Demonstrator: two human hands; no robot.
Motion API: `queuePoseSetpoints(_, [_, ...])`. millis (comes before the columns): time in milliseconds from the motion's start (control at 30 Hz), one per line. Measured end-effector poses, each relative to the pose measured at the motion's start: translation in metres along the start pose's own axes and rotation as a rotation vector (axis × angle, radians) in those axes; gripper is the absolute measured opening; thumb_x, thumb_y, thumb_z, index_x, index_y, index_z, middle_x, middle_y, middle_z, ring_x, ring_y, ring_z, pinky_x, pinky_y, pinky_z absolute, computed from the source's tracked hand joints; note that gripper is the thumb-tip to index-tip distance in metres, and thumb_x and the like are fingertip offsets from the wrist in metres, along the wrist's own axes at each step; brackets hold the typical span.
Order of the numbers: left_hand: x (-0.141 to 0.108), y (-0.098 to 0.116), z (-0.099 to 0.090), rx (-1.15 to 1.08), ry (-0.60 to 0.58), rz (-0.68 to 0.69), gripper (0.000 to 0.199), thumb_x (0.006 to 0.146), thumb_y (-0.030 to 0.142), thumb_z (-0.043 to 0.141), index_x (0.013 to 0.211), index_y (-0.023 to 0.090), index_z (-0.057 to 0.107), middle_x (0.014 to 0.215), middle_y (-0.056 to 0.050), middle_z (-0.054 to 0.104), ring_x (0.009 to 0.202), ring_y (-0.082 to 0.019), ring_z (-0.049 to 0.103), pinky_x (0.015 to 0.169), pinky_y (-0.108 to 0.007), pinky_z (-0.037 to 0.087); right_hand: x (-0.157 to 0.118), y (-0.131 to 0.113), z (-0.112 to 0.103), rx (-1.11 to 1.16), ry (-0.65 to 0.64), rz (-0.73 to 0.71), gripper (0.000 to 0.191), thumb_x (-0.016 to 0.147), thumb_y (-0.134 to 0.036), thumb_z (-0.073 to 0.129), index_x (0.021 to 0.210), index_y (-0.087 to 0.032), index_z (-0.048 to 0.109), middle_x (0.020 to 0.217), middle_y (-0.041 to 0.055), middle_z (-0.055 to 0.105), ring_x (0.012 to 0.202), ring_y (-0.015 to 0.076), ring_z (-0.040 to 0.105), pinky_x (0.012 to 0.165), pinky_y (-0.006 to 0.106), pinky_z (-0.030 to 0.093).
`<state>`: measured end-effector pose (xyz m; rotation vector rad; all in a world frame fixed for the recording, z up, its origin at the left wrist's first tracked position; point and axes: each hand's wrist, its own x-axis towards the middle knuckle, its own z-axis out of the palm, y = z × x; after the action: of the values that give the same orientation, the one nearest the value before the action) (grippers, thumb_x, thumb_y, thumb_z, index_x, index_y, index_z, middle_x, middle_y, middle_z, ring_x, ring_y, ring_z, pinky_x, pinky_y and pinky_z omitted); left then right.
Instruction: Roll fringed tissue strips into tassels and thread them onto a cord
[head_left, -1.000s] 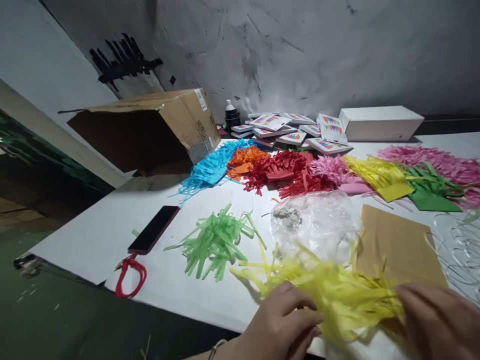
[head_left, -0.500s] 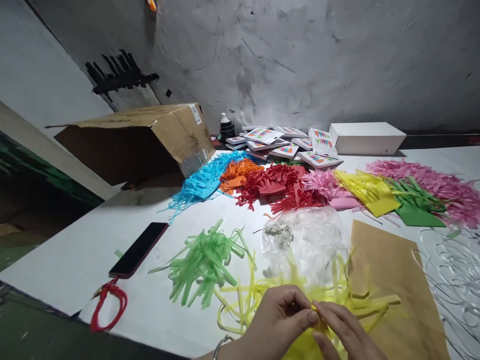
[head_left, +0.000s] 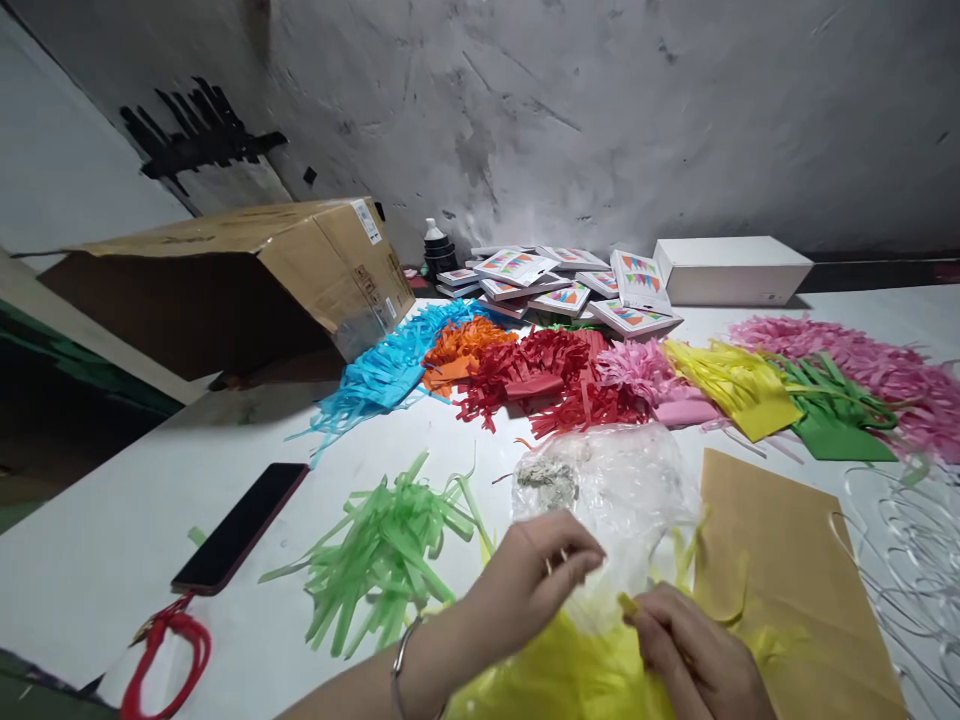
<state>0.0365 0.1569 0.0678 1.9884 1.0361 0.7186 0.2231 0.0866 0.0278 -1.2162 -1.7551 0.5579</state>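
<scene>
Yellow tissue strips (head_left: 555, 670) lie blurred at the bottom centre of the head view, below and between my hands. My right hand (head_left: 694, 645) pinches a twisted end of the yellow tissue between thumb and fingers. Up and to the left, my left hand (head_left: 536, 570) is raised over the yellow strips, fingers curled and thumb apart from them, with nothing seen in it. Just beyond the hands is a crumpled clear plastic bag (head_left: 622, 490) with something greyish in it. Green tissue strips (head_left: 382, 550) spread on the table left of my left hand.
A phone (head_left: 240, 525) with a red strap lies at the left. Behind are a cardboard box (head_left: 330, 270), coloured tassel bundles (head_left: 547, 370), flat printed boxes (head_left: 517, 267) and a white box (head_left: 731, 270). Brown paper (head_left: 787, 570) and clear cord (head_left: 911, 550) are at the right.
My left hand has come off the yellow tissue and moved up and left. My right hand still pinches it, slightly farther right. The view has shifted a little.
</scene>
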Motion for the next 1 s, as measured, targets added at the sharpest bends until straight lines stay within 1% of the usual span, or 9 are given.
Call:
queuePoseSetpoints(100, [0.045,-0.028,0.003,0.283,-0.045,-0.014,0.016,0.096,0.016,0.058,0.097,0.015,0.073,0.094,-0.009,0.072,0.085,-0.019,0.066,0.077,-0.026,0.05,0.022,0.018,0.009,-0.211,0.045,-0.033,0.028,0.107,-0.03,0.036,0.092,-0.023,0.058,0.078,0.001,0.062,0.067,0.0137,0.063,0.062,0.022,0.047])
queuePoseSetpoints(200, [0.077,-0.056,0.017,0.367,-0.149,-0.017,0.018,0.086,0.006,0.06,0.086,0.016,0.075,0.092,-0.008,0.071,0.086,-0.021,0.066,0.079,-0.029,0.05,0.029,0.045,0.021,-0.451,0.049,-0.016,0.043,0.109,-0.039,0.027,0.078,-0.024,0.052,0.067,-0.0007,0.059,0.054,0.0142,0.059,0.05,0.025,0.039])
queuePoseSetpoints(333, [0.085,-0.076,0.029,0.425,-0.249,0.007,0.02,0.082,0.004,0.057,0.076,0.017,0.071,0.087,-0.005,0.067,0.085,-0.022,0.062,0.076,-0.03,0.048,0.013,0.07,0.029,-0.539,0.055,0.051,0.049,0.11,-0.042,0.023,0.069,-0.026,0.044,0.056,-0.0046,0.052,0.042,0.0129,0.053,0.043,0.028,0.031])
queuePoseSetpoints(500, [0.081,-0.076,0.027,0.385,-0.288,0.032,0.019,0.084,0.005,0.055,0.077,0.017,0.067,0.09,-0.007,0.066,0.086,-0.023,0.061,0.078,-0.032,0.047,0.0,0.078,0.032,-0.551,0.026,0.08,0.046,0.109,-0.042,0.025,0.07,-0.026,0.043,0.058,-0.0056,0.052,0.042,0.0123,0.053,0.044,0.028,0.03])
queuePoseSetpoints(667, [0.072,-0.066,0.021,0.21,-0.234,0.007,0.014,0.084,0.008,0.06,0.092,0.016,0.067,0.092,-0.008,0.068,0.081,-0.019,0.062,0.078,-0.031,0.049,0.008,0.07,0.027,-0.495,0.051,0.059,0.037,0.109,-0.036,0.031,0.078,-0.025,0.05,0.064,-0.0048,0.055,0.051,0.012,0.058,0.05,0.025,0.037])
queuePoseSetpoints(767, [0.062,-0.054,0.017,0.053,-0.21,-0.04,0.007,0.085,0.013,0.062,0.089,0.016,0.067,0.083,-0.004,0.069,0.071,-0.014,0.062,0.069,-0.025,0.051,0.015,0.055,0.016,-0.413,0.102,0.002,0.024,0.107,-0.029,0.037,0.095,-0.023,0.056,0.077,-0.0011,0.062,0.068,0.0127,0.065,0.065,0.023,0.045])
queuePoseSetpoints(833, [0.054,-0.046,0.017,-0.042,-0.215,-0.068,0.004,0.086,0.015,0.063,0.086,0.015,0.067,0.078,-0.003,0.069,0.068,-0.013,0.063,0.065,-0.022,0.051,0.018,0.045,0.01,-0.299,0.129,-0.045,0.017,0.105,-0.024,0.042,0.097,-0.022,0.057,0.08,0.0003,0.062,0.074,0.0129,0.065,0.071,0.022,0.046])
queuePoseSetpoints(900, [0.045,-0.04,0.018,-0.223,-0.216,-0.152,0.006,0.085,0.02,0.066,0.084,0.014,0.066,0.074,-0.003,0.068,0.065,-0.011,0.062,0.062,-0.021,0.051,0.019,0.036,0.007,-0.188,0.121,-0.065,0.017,0.103,-0.02,0.044,0.091,-0.022,0.057,0.074,-0.0017,0.056,0.065,0.0113,0.059,0.064,0.021,0.044])
queuePoseSetpoints(1000, [0.033,-0.034,0.021,-0.618,-0.185,-0.361,0.026,0.077,0.034,0.08,0.081,0.013,0.064,0.066,0.0,0.063,0.057,-0.01,0.059,0.057,-0.021,0.049,0.018,0.026,0.005,-0.102,0.045,-0.016,0.022,0.103,-0.02,0.045,0.085,-0.023,0.057,0.068,-0.0041,0.048,0.056,0.0098,0.05,0.054,0.021,0.04])
